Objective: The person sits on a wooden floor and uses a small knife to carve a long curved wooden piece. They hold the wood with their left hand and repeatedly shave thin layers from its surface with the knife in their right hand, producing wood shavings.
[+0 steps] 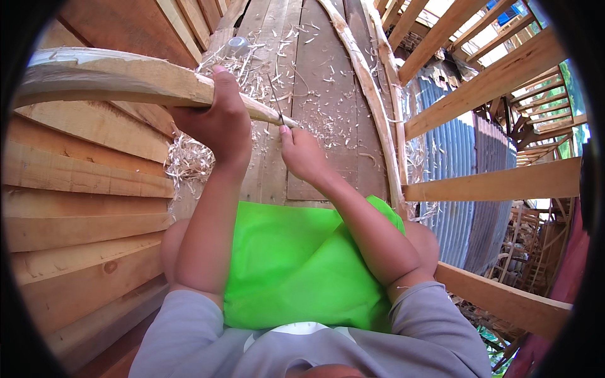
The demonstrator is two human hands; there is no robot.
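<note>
A long, curved piece of pale wood (126, 79) reaches in from the left and tapers to a thin end in front of me. My left hand (222, 120) is closed around it near its narrowing part, thumb on top. At the tapered tip, my right hand (304, 154) is closed on a knife, whose thin dark blade (276, 99) points away from me and crosses the wood. The knife's handle is hidden in my fingers. Bright green cloth (290, 264) covers my lap, below both forearms.
Curled wood shavings (189, 157) lie in a heap on the left and scatter over the plank floor (321, 63). A clear cup-like container (237, 45) stands among them. Stacked boards (88, 170) line the left side. Right are a long peeled pole (372, 94), wooden rails (491, 183) and corrugated metal sheets (454, 220).
</note>
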